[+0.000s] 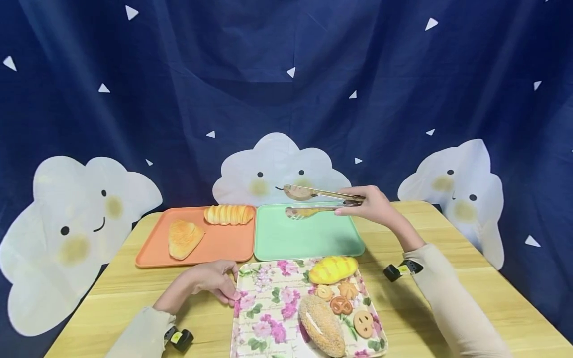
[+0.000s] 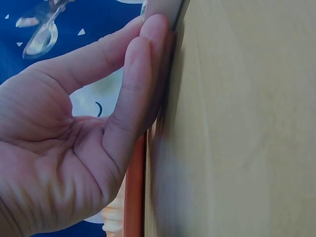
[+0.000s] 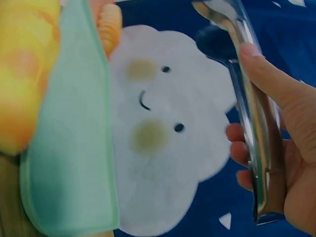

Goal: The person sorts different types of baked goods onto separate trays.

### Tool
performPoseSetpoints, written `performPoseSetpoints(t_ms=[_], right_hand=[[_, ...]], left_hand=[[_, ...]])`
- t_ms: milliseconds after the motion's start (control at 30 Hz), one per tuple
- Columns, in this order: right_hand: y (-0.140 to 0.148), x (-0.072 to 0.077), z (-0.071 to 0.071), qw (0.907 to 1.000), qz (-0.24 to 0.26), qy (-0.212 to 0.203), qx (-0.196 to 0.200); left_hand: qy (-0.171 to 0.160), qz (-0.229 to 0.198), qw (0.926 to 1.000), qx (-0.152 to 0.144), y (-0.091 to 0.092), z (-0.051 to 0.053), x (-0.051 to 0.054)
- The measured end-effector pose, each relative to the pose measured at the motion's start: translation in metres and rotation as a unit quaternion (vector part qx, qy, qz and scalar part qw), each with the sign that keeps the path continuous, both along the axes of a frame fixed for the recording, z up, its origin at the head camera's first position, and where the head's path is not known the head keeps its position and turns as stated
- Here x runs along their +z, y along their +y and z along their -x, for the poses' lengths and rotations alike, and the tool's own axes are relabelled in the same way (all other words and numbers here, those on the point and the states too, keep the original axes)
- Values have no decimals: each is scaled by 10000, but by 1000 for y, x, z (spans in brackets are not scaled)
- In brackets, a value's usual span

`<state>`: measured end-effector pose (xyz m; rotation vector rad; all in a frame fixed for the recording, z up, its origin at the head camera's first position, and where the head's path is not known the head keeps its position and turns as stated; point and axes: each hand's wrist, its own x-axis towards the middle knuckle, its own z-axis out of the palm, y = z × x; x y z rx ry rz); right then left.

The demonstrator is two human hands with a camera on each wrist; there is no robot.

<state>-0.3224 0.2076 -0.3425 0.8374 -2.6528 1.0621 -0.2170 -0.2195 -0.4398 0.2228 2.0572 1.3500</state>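
Seeded bread [image 1: 322, 325], bottom right of centre, on floral tray [image 1: 268, 314]; my left grip [image 1: 215, 281] pinches tray's left edge; right grip [image 1: 375, 205] curls round tongs [image 1: 299, 193], ends spread, nothing between, near green tray [image 1: 309, 239], centre; I'd brace tray, level tongs.

Person's right hand [image 1: 369, 205] raised, fingers [image 3: 239, 152] curled in a grip, right forearm [image 1: 452, 298] slanting up and inward; left hand [image 1: 212, 279] lower, bent into a pinch, left forearm [image 1: 145, 325] in from lower left
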Motion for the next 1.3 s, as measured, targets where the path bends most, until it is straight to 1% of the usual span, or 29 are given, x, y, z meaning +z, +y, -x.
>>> performPoseSetpoints(t_ms=[100,233,300,400,533,700,833,933,1033,1133,1300], right_hand=[[15,-2,-2,9989,315,-315,133],[30,-6,-3,9977,477,-433,230],[36,-8,-4,9978,430,-434,255],[43,-10,-7,9982,234,-452,332],[48,-9,-7,9961,-28,-672,579],[51,-4,-6,9898,-381,-899,1042],[54,-2,-7,9834,-739,-902,1386],[56,-1,-7,9785,-911,-868,1634],[57,-3,-7,9723,-952,-973,1899],[58,-6,-4,9658,-954,-1190,2098],[59,-12,-2,9604,-958,-1413,2203]], left_hand=[[-27,-22,10000,-7,0,-1,-1],[-76,-41,10000,-5,0,-2,-2],[-99,-65,9999,-1,0,-2,-2],[-114,-112,9999,-20,0,-3,-2],[-97,-130,9999,-30,-1,-4,-1],[-55,-108,9999,-27,-3,-4,1],[-38,-92,9999,-23,-2,-3,2],[-37,-63,10000,-33,-2,-1,2],[-31,-52,10000,-31,-1,0,3],[-25,-56,10000,-52,-1,1,2],[-47,-87,9999,-81,-1,1,1]])
